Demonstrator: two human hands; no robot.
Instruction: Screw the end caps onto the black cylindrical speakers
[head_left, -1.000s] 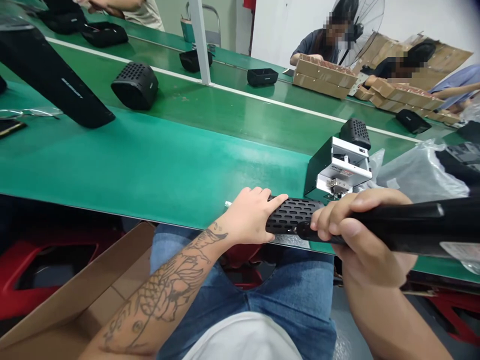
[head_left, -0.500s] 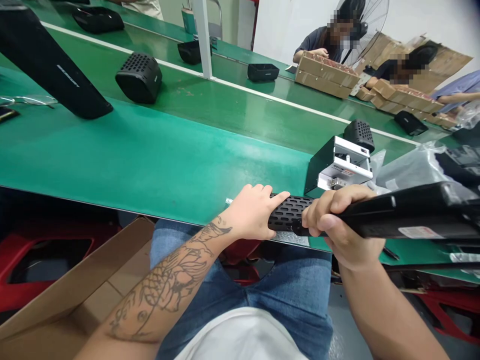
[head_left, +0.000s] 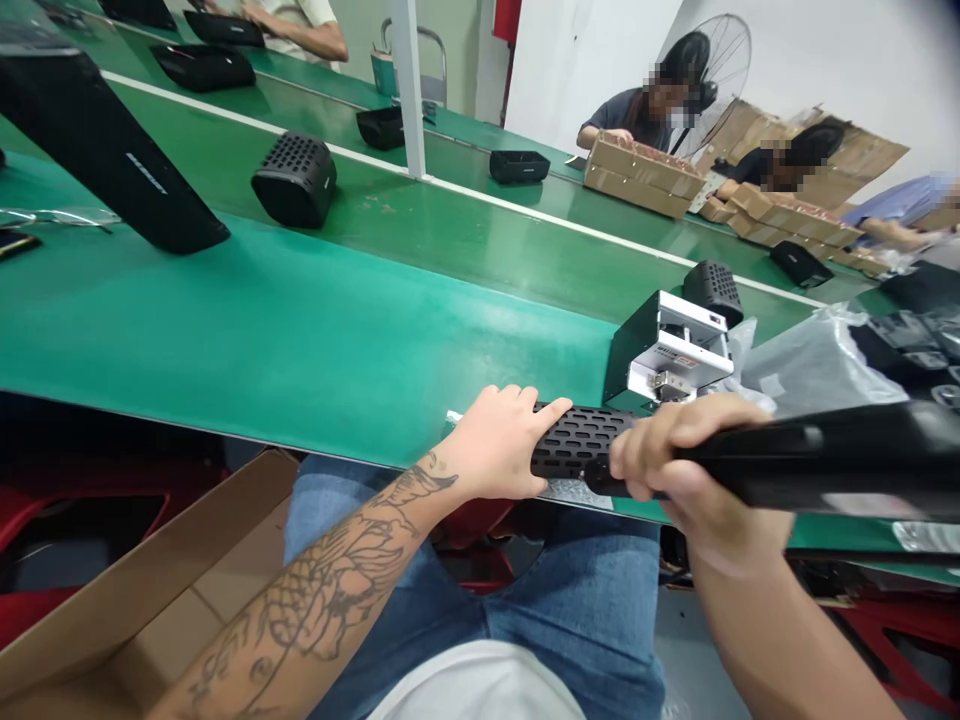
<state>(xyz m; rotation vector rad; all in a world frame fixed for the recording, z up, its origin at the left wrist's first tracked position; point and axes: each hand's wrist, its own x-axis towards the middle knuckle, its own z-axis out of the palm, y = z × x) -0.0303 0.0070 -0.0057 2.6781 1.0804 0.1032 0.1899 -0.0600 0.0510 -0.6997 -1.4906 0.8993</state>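
Note:
My left hand [head_left: 501, 445] is closed on the left end of a black speaker housing [head_left: 576, 440] with a slotted grille. The housing lies at the bench's near edge, with clear bubble wrap [head_left: 577, 492] under it. In my right hand [head_left: 694, 465] is a black electric screwdriver [head_left: 817, 455], its body tilted up to the right and blurred. Its nose [head_left: 600, 478] points left at the housing's near side; whether the tip touches is hard to make out. Just behind my right hand stands a black and silver box-shaped device [head_left: 667, 350].
A long black speaker [head_left: 112, 150] lies at the left. Several black speaker units, one with a perforated end [head_left: 296, 180], sit on the green line. A white post [head_left: 409, 90] rises midway. Plastic-wrapped parts [head_left: 821, 360] lie right. Co-workers sit behind cardboard boxes [head_left: 645, 175].
The view has shifted slightly, so the bench appears lower. My right hand and the screwdriver have moved a little right and down in view. A co-worker's arms now show at the top left.

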